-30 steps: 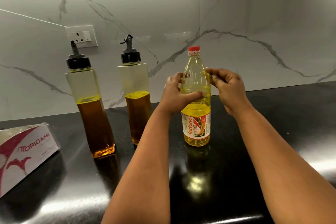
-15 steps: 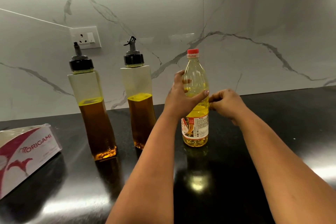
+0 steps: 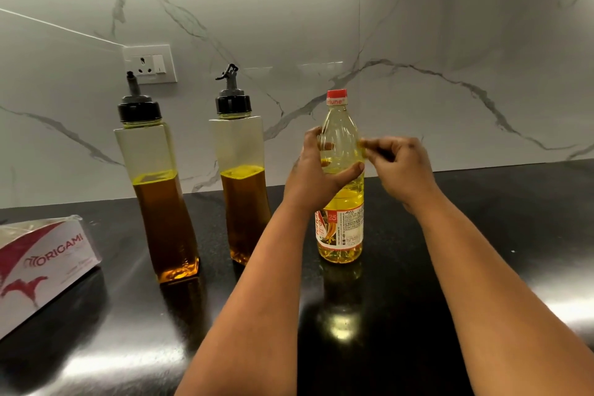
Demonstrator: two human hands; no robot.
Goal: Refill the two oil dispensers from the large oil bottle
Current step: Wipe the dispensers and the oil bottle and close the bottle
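At frame centre, left hand [image 3: 316, 175] fingers wrap the large oil bottle [image 3: 340, 177] upright on the worktop [image 3: 450, 267]; right hand [image 3: 397, 164] fingers curl beside it, hold unclear. Red cap [image 3: 336, 97] on, both dispensers [image 3: 157, 190] [image 3: 241, 183] left of centre half-full: pouring unstarted.

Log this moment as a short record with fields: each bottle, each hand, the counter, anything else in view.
oil bottle: upright on counter, red cap still on, yellow oil inside
left dispenser: upright, black spout cap on, partly filled with amber oil
right dispenser: upright, black spout cap on, partly filled with amber oil
left hand: grips the oil bottle's upper body
right hand: fingers curled, pinching at the bottle's right side
counter: black, glossy
other: Origami box at left; wall socket
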